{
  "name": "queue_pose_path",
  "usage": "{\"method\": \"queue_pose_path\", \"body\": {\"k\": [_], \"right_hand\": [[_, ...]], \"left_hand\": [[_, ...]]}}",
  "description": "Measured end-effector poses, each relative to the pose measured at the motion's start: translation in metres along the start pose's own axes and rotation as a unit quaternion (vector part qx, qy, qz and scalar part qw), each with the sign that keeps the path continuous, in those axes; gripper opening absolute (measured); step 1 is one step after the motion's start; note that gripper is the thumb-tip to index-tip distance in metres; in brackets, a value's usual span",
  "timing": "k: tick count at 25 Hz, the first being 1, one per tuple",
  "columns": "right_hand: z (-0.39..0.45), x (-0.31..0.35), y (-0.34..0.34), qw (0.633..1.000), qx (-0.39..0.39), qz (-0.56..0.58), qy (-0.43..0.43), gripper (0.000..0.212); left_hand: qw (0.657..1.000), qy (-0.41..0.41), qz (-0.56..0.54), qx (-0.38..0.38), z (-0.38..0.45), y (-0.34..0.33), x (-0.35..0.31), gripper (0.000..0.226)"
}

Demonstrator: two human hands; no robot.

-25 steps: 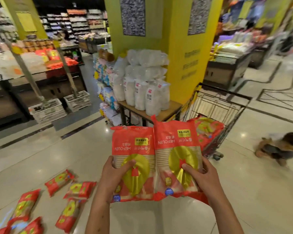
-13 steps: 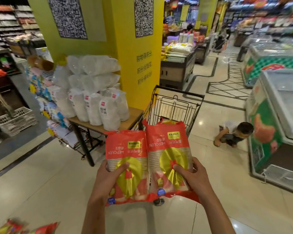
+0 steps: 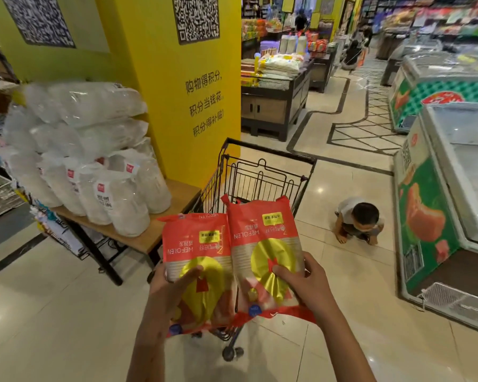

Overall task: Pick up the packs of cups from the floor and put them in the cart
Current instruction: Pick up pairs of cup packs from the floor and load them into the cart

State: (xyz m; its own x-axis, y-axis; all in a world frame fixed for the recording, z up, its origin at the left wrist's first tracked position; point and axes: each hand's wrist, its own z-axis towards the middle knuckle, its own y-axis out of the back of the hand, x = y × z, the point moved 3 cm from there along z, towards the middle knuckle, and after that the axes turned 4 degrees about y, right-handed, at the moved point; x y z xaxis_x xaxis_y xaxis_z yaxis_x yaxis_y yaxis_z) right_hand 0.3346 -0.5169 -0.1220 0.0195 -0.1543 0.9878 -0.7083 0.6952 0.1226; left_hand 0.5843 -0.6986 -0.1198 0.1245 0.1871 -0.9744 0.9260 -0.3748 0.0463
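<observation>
The left hand (image 3: 174, 290) grips one red plastic pack of cups (image 3: 196, 260), the right hand (image 3: 307, 282) another (image 3: 262, 244), side by side above the black wire shopping cart (image 3: 262, 172). The packs hide the cart's basket; fingers behind them are unseen.

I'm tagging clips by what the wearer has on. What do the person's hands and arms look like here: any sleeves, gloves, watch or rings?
Both forearms are bare right to the bottom edge of the picture: no sleeves show. The left hand and the right hand wear no gloves. No watch or bracelet shows on either wrist, and no ring on the fingers in view.
</observation>
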Motion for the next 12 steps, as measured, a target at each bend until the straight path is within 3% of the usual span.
{"method": "queue_pose_path", "body": {"k": [6,10,12], "right_hand": [[0.121,0.01,0.061,0.999,0.045,-0.015,0.008,0.049],[0.194,0.01,0.074,0.995,0.095,-0.009,-0.002,0.044],[0.232,0.01,0.071,0.992,0.125,-0.017,-0.008,0.039]], "left_hand": [[0.999,0.023,-0.016,-0.047,0.052,-0.099,-0.023,0.035],[0.998,0.02,-0.03,-0.044,0.09,-0.137,-0.035,0.069],[0.996,0.028,-0.042,-0.069,0.112,-0.147,-0.029,0.053]]}}
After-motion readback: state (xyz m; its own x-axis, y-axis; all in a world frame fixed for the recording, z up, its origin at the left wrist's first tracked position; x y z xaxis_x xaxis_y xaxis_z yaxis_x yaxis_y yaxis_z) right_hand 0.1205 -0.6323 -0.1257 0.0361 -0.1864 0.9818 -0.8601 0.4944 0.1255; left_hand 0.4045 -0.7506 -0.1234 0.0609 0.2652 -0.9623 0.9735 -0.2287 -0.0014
